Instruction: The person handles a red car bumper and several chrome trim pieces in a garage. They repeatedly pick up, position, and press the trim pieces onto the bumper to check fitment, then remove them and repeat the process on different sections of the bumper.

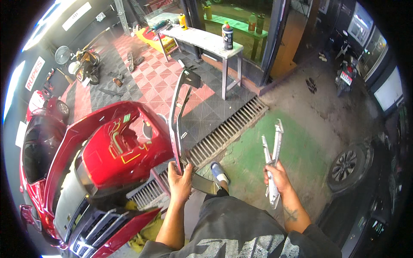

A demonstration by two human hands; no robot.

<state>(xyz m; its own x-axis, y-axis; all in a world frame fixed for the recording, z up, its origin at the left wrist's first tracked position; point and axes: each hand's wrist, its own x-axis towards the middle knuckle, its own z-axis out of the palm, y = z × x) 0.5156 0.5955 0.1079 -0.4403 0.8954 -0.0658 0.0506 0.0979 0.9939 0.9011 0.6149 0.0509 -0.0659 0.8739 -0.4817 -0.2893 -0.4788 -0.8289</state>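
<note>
My left hand [180, 184] grips a long, curved, dark and silver trim strip [173, 122] near its lower part. The strip rises away from me, and its far end bends to the right. In my right hand [279, 176] are long, pale silver metal pieces [277, 144], pinched around their middle. They look like brackets, spreading apart in a narrow V at the top. To the left of the strip is a large red body panel [97, 161] with yellow and green tape marks.
A red car [38, 159] with a grille [101, 230] fills the left. A slotted drain grate [228, 135] crosses the floor. Ahead stands a white bench [202, 41] with bottles [227, 38]. A dark vehicle's wheel [346, 167] is at right; a motorcycle [346, 71] stands behind.
</note>
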